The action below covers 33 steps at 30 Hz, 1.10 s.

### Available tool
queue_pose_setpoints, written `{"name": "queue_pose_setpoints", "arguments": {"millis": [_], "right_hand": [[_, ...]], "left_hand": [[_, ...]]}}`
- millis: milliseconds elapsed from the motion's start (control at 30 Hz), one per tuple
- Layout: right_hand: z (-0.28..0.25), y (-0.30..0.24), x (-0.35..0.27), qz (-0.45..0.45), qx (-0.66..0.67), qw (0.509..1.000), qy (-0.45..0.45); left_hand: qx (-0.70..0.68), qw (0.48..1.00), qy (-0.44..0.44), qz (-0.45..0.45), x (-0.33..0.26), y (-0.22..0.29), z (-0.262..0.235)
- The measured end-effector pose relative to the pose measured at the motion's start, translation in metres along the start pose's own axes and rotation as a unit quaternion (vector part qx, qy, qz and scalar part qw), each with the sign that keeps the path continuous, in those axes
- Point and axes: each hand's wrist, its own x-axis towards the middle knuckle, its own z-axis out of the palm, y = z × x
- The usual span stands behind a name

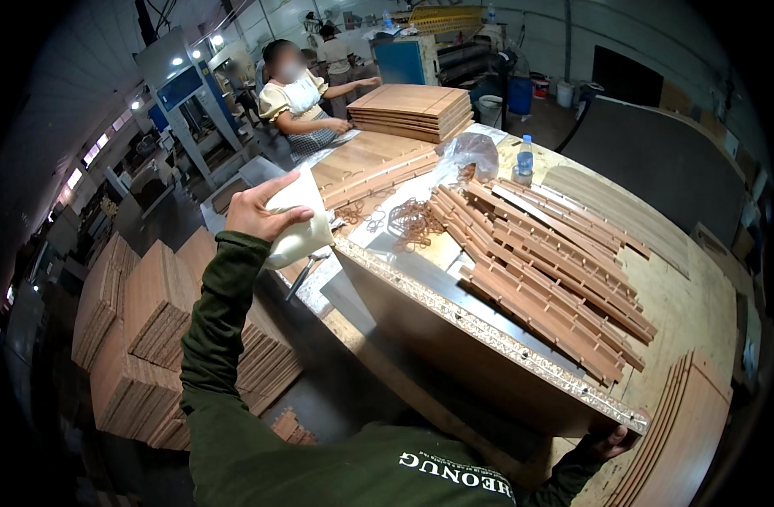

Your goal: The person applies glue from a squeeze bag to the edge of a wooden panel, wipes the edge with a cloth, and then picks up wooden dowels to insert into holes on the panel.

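Observation:
My left hand (253, 211) is raised at the left of the bench, closed on a pale cloth (301, 221) that hangs above a grey board's far corner. That large chipboard-edged grey board (454, 325) lies tilted on the bench. My right hand (608, 441) grips its near right corner from below, only the fingers showing. Several slotted brown wooden slats (545, 270) lie stacked on top of the board. My dark green sleeves enter from the lower edge.
A pile of rubber bands (414, 223), a clear plastic bag (467, 154) and a water bottle (525, 157) sit on the plywood bench (691, 304). Another person (298, 106) works at stacked panels (414, 110) beyond. Stacks of wood pieces (150, 338) stand on the floor at left.

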Motion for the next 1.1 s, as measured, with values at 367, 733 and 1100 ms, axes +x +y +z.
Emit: {"name": "queue_pose_setpoints", "arguments": {"millis": [367,733,1100], "right_hand": [[0.002,0.003,-0.001,0.002,0.035,0.999,0.003],[0.017,-0.014,0.011,-0.022,0.016,0.999,0.036],[0.010,-0.029,0.011,0.050,0.069,0.996,-0.029]], "left_hand": [[-0.013,0.998,-0.026,0.055,0.000,0.035,0.001],[-0.084,0.977,-0.095,0.168,-0.005,0.102,0.019],[-0.141,0.933,-0.181,0.278,-0.013,0.199,0.050]]}}
